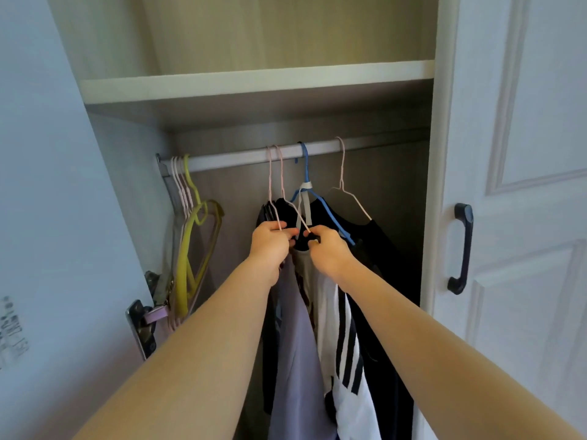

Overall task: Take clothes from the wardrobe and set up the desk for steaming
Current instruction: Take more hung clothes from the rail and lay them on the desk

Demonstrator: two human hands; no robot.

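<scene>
Several garments hang from a white rail inside the open wardrobe. A lilac garment and a white top with black stripes hang at the front, with dark clothes behind on a blue hanger and pink wire hangers. My left hand pinches the left arm of a pink wire hanger. Just to its right, my right hand pinches the hanger's other arm together with dark fabric. Both hands sit at the collars of the clothes.
Several bare yellow and pink hangers hang at the rail's left end. The open left door stands at my left, with its hinge low down. The shut right door carries a dark handle. A shelf runs above the rail.
</scene>
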